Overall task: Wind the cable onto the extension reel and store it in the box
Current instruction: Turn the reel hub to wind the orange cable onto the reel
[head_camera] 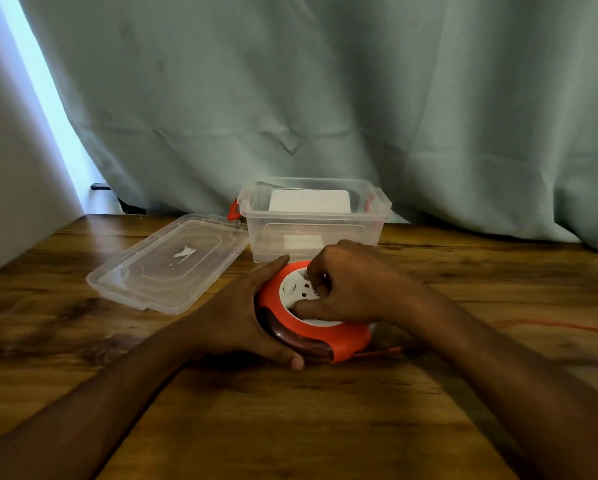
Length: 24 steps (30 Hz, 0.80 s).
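An orange extension reel (339, 336) with a white socket face lies flat on the wooden table. My left hand (242, 317) grips its left rim, fingers wrapped round the side. On top of it, my right hand (353, 282) has its fingers curled on the white centre disc. An orange cable (560, 326) runs from the reel's right side across the table to the right edge. Just behind the reel stands a clear plastic box (373, 216), open, with red latches.
The box's clear lid (159, 271) lies flat to the left of the box. A white object sits inside the box. A grey-green curtain hangs behind the table (290, 427); a white wall borders the left.
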Each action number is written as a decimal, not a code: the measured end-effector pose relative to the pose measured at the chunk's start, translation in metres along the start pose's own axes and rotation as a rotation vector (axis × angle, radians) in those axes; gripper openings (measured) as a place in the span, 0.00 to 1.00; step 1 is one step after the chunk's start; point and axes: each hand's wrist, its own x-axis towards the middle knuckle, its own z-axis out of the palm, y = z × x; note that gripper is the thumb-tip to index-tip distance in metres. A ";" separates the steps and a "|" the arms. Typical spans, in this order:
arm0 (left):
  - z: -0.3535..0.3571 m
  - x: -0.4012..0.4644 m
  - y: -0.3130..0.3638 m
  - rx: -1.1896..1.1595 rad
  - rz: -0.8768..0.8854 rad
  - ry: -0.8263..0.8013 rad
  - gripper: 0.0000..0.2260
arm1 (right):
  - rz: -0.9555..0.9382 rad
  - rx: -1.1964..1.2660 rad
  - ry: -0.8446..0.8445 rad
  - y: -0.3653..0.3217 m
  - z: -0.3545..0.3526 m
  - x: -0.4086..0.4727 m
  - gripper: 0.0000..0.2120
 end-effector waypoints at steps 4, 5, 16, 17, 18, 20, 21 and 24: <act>0.003 -0.001 0.001 -0.007 -0.001 0.005 0.61 | 0.160 0.033 0.181 -0.008 0.018 -0.011 0.21; 0.003 -0.001 0.001 -0.012 0.001 0.009 0.60 | 0.192 0.031 0.228 -0.010 0.022 -0.014 0.21; 0.000 -0.003 -0.002 -0.051 0.007 -0.058 0.62 | -0.102 0.180 0.239 0.019 0.012 -0.034 0.19; 0.000 -0.003 -0.003 -0.057 0.013 -0.074 0.61 | -0.055 0.307 0.167 0.023 0.011 -0.034 0.22; 0.001 -0.004 -0.003 -0.060 0.017 -0.091 0.60 | -0.033 0.429 0.098 0.027 0.008 -0.034 0.24; 0.000 -0.003 -0.004 -0.067 0.022 -0.117 0.59 | -0.053 0.575 0.008 0.034 0.003 -0.035 0.28; 0.000 -0.003 -0.004 -0.073 0.023 -0.125 0.59 | -0.067 0.600 -0.019 0.037 0.000 -0.036 0.30; -0.001 -0.002 -0.005 -0.097 0.022 -0.139 0.60 | -0.027 0.616 -0.055 0.040 -0.008 -0.040 0.33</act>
